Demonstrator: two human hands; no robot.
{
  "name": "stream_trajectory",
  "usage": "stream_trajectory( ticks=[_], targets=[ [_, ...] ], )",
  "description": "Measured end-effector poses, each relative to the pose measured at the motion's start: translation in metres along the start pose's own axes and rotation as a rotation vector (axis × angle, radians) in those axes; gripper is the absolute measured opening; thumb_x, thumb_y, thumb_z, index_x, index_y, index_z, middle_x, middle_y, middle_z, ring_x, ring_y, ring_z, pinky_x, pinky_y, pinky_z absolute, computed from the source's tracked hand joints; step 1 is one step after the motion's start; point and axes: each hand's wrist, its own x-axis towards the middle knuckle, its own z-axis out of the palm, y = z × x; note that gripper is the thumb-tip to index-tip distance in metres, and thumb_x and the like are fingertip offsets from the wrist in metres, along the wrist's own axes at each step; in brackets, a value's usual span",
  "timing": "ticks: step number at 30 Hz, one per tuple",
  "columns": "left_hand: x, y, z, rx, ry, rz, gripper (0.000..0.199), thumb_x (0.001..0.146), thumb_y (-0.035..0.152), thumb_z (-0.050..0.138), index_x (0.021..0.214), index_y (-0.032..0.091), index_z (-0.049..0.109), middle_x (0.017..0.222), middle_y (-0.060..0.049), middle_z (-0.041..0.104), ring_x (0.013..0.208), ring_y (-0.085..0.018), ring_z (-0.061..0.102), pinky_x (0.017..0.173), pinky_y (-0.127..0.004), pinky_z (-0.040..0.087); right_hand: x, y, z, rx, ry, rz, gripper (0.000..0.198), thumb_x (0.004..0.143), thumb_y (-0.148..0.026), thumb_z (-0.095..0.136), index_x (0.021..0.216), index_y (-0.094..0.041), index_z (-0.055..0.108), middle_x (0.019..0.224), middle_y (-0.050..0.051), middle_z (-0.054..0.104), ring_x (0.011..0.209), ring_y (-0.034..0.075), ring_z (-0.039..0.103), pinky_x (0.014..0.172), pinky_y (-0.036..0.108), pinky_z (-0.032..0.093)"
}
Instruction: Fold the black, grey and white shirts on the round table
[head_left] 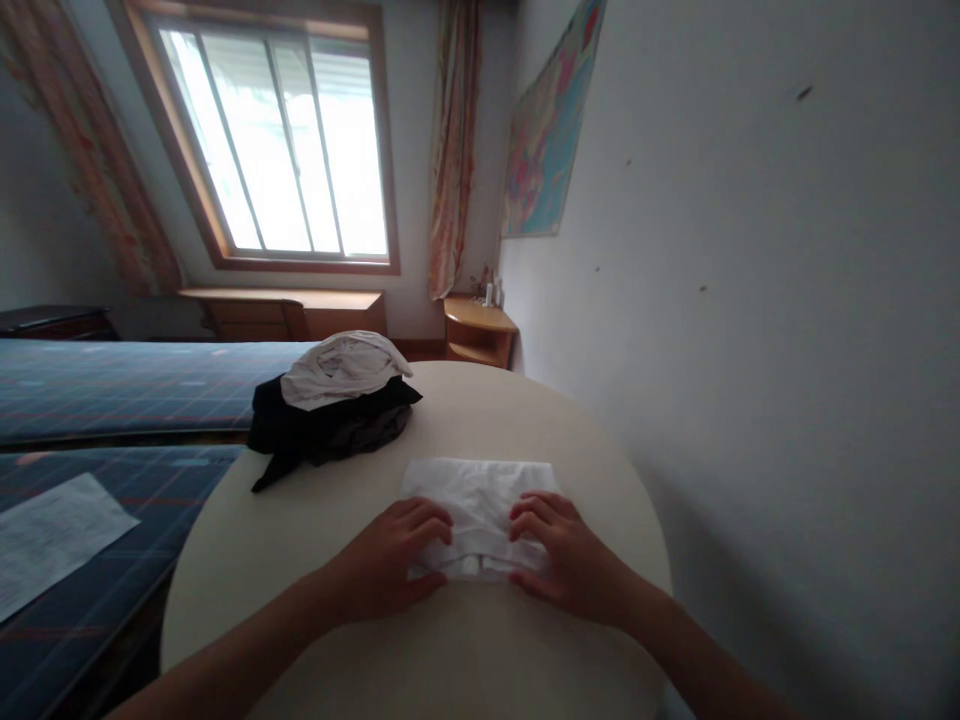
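A white garment [484, 500], folded into a flat rectangle, lies on the round cream table [480, 660]. Its near edge has a raised band like a collar, with a small gap in the middle. My left hand [394, 555] rests on the garment's left side, fingers bent on top and thumb apart at the near edge. On the opposite side, my right hand [566, 555] touches the cloth in a mirrored pose, its thumb also apart from the fingers. Neither hand visibly pinches the fabric. Parts of both side edges are hidden under the hands.
A heap of black clothes [330, 430] with a crumpled off-white garment [345, 367] on top sits at the table's far left. Beside the table is a blue plaid bed [150, 390] bearing a paper sheet [60, 540]. A wall [787, 400] stands close on the right.
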Motion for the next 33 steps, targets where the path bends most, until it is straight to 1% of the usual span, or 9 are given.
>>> stream_trajectory(
  ticks=[4, 8, 11, 14, 17, 21, 26, 30, 33],
  targets=[
    [0.014, 0.011, 0.022, 0.117, 0.012, 0.117, 0.027, 0.08, 0.021, 0.072, 0.105, 0.023, 0.061, 0.113, -0.005, 0.067, 0.103, -0.024, 0.06, 0.091, -0.037, 0.047, 0.013, -0.02, 0.017, 0.009, -0.013, -0.02, 0.026, 0.077, -0.027, 0.076, 0.099, -0.024, 0.064, 0.111, 0.004, 0.067, 0.11, 0.025, 0.058, 0.103, 0.044, 0.042],
    [0.015, 0.011, 0.035, 0.143, 0.092, 0.142, 0.009, 0.087, 0.019, 0.065, 0.095, 0.022, 0.062, 0.104, -0.004, 0.068, 0.094, -0.02, 0.061, 0.083, -0.032, 0.047, 0.016, -0.02, 0.026, 0.039, -0.003, 0.011, 0.009, 0.084, -0.021, 0.071, 0.09, -0.023, 0.065, 0.101, 0.002, 0.069, 0.099, 0.022, 0.062, 0.095, 0.039, 0.046],
    [0.014, 0.011, 0.041, 0.123, 0.156, 0.145, 0.004, 0.09, 0.02, 0.062, 0.093, 0.022, 0.063, 0.098, -0.003, 0.068, 0.089, -0.018, 0.06, 0.078, -0.03, 0.047, 0.014, -0.019, 0.028, 0.057, 0.067, -0.014, 0.001, 0.09, -0.021, 0.064, 0.09, -0.022, 0.063, 0.098, 0.003, 0.07, 0.095, 0.021, 0.062, 0.091, 0.037, 0.047],
    [0.015, 0.014, 0.045, 0.157, 0.237, 0.148, 0.006, 0.092, 0.02, 0.059, 0.092, 0.022, 0.064, 0.093, -0.004, 0.067, 0.085, -0.018, 0.058, 0.077, -0.031, 0.047, 0.01, -0.019, 0.029, 0.029, 0.124, -0.103, 0.007, 0.096, -0.022, 0.055, 0.093, -0.021, 0.062, 0.099, 0.005, 0.069, 0.095, 0.021, 0.061, 0.096, 0.04, 0.046],
    [0.015, 0.017, 0.047, 0.211, 0.277, 0.161, 0.009, 0.091, 0.017, 0.058, 0.09, 0.021, 0.066, 0.095, -0.005, 0.066, 0.087, -0.019, 0.058, 0.079, -0.033, 0.048, 0.006, -0.019, 0.032, -0.01, 0.084, -0.17, 0.008, 0.096, -0.021, 0.054, 0.094, -0.021, 0.063, 0.106, 0.005, 0.069, 0.102, 0.021, 0.06, 0.1, 0.042, 0.045],
    [0.012, 0.02, 0.044, 0.202, 0.223, 0.214, 0.006, 0.089, 0.02, 0.06, 0.087, 0.021, 0.066, 0.097, -0.005, 0.066, 0.089, -0.02, 0.058, 0.081, -0.034, 0.049, 0.002, -0.018, 0.036, -0.012, 0.029, -0.118, 0.002, 0.091, -0.023, 0.063, 0.092, -0.022, 0.063, 0.119, 0.005, 0.066, 0.113, 0.024, 0.058, 0.101, 0.043, 0.045],
    [0.008, 0.018, 0.039, 0.085, 0.258, 0.062, 0.01, 0.089, 0.016, 0.057, 0.093, 0.021, 0.064, 0.099, -0.005, 0.066, 0.09, -0.018, 0.06, 0.08, -0.031, 0.051, 0.004, -0.022, 0.035, 0.027, 0.05, 0.005, 0.013, 0.087, -0.022, 0.066, 0.099, -0.023, 0.062, 0.124, 0.007, 0.063, 0.115, 0.023, 0.058, 0.101, 0.042, 0.047],
    [0.007, 0.014, 0.038, 0.162, 0.192, -0.048, 0.026, 0.08, 0.017, 0.065, 0.105, 0.022, 0.063, 0.105, -0.005, 0.067, 0.096, -0.023, 0.06, 0.085, -0.037, 0.051, 0.009, -0.025, 0.035, 0.037, 0.035, 0.079, 0.034, 0.084, -0.022, 0.068, 0.117, -0.025, 0.06, 0.12, 0.005, 0.065, 0.111, 0.023, 0.059, 0.1, 0.041, 0.047],
    [0.008, 0.01, 0.038, 0.227, 0.132, -0.065, 0.011, 0.084, 0.018, 0.064, 0.094, 0.022, 0.064, 0.098, -0.003, 0.068, 0.092, -0.023, 0.061, 0.081, -0.037, 0.051, 0.012, -0.027, 0.035, 0.026, -0.003, 0.096, 0.043, 0.084, -0.027, 0.07, 0.126, -0.027, 0.059, 0.122, 0.005, 0.065, 0.113, 0.024, 0.057, 0.103, 0.042, 0.045]
  ],
)
